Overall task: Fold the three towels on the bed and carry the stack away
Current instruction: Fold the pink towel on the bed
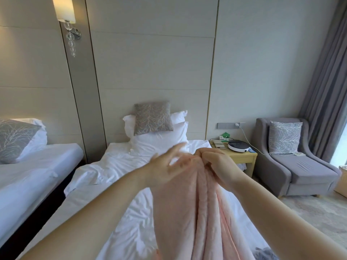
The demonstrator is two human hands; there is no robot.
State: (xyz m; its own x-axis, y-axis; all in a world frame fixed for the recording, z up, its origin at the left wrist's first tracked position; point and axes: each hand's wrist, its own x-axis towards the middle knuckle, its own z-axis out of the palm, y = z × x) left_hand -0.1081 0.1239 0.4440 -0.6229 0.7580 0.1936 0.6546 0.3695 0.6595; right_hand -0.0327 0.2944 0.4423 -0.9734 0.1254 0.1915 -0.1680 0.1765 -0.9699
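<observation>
A: Hands?
B: I see the right hand [212,162] clenched on the top edge of the pink towel [197,212]. The left hand [169,164] is released, fingers spread, blurred, against the towel's top.
A: Towel position?
B: Hanging in folds over the bed [131,212].
A: Any text?
B: Green item [224,135] on the nightstand [242,156], too small to read.

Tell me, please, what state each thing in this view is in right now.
pink towel: held up, hanging in loose lengthwise folds, not yet folded flat.
right hand: grips the towel's top edge.
left hand: fingers spread, blurred, beside the towel's top.
bed: white sheet rumpled.
wall lamp: lit.
grey cushion: upright against the pillows.
cable: plugged into the wall socket.
</observation>
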